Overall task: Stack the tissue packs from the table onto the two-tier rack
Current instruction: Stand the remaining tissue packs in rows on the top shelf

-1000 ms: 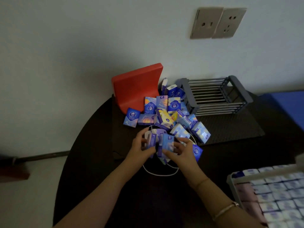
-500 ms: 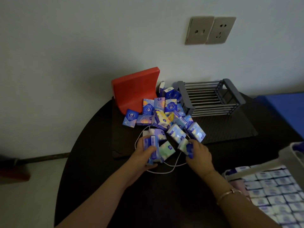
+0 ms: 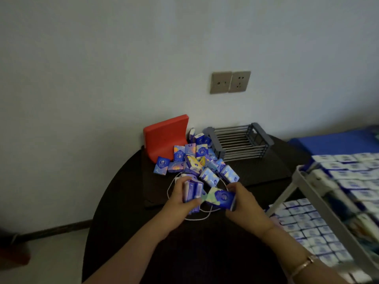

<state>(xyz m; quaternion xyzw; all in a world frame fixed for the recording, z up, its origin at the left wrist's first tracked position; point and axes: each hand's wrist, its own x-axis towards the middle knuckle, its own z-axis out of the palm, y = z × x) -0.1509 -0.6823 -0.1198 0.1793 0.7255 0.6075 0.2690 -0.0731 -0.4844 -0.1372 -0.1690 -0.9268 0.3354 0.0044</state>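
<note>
Packs (image 3: 191, 191) stand bunched in the left hand (image 3: 180, 203) at lower centre. The right hand (image 3: 244, 203) grips another pack (image 3: 222, 198), perhaps two. The rack (image 3: 303, 181) sits blurred at right.

The tissue packs (image 3: 195, 160) heaped just beyond the left hand (image 3: 180, 198) are blue, printed with orange, yellow and pale swirls around a round white emblem, and the pack (image 3: 222, 198) held by the right hand (image 3: 245, 201) is deep blue fading to pale green. Behind the heap stands a plain red board (image 3: 166, 136) beside a grey slatted tray (image 3: 241, 140), all on a near-black tabletop (image 3: 127, 222) crossed by a white cord (image 3: 196, 218). To the right of the right hand, the grey rack (image 3: 320, 201) carries rows of white packs with blue marks.
</note>
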